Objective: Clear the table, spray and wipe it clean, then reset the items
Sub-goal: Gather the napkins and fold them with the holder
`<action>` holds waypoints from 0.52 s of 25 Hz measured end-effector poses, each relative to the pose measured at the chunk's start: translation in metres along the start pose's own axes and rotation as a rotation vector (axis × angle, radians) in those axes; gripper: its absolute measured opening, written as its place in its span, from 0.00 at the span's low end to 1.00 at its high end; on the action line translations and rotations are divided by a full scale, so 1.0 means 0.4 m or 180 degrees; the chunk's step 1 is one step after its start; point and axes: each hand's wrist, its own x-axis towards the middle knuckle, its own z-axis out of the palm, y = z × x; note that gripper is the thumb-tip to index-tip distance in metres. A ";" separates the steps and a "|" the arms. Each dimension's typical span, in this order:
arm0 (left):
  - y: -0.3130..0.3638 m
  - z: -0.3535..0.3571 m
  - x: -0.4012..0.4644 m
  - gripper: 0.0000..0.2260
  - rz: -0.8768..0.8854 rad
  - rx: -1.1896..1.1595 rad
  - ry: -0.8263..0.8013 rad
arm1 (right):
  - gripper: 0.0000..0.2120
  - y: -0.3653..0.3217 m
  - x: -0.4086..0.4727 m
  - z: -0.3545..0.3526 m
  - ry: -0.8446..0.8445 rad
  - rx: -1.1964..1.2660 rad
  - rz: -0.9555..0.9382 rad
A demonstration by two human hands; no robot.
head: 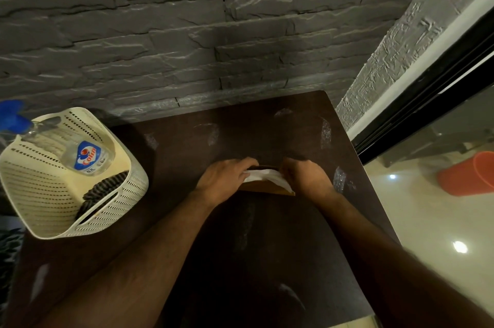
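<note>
Both forearms are reaching out over the dark table (267,261). The left hand (224,176) and right hand (307,178) are each gripping an end of the wooden napkin holder (263,186), which is sitting mid-table with white napkins (264,176) in it. Farther left, a cream basket (53,194) is holding a spray bottle (85,158) and a striped cloth (104,191). Wet smears are shining by the far stone wall (187,33).

Two bare forearms — no sleeves, watch or rings showing — enter from six o'clock, ending in the left hand (227,176) and right hand (307,178).
</note>
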 end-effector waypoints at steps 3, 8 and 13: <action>-0.005 0.012 0.004 0.12 -0.0057 -0.0049 -0.0056 | 0.10 0.001 0.004 0.004 -0.0164 -0.0172 -0.0057; -0.012 0.028 0.035 0.10 -0.0797 -0.0633 -0.0080 | 0.12 -0.001 0.011 0.001 -0.0262 -0.0315 0.0105; -0.001 0.023 0.048 0.08 -0.0866 -0.0508 0.0011 | 0.21 -0.002 -0.026 -0.011 0.0197 -0.0338 -0.0072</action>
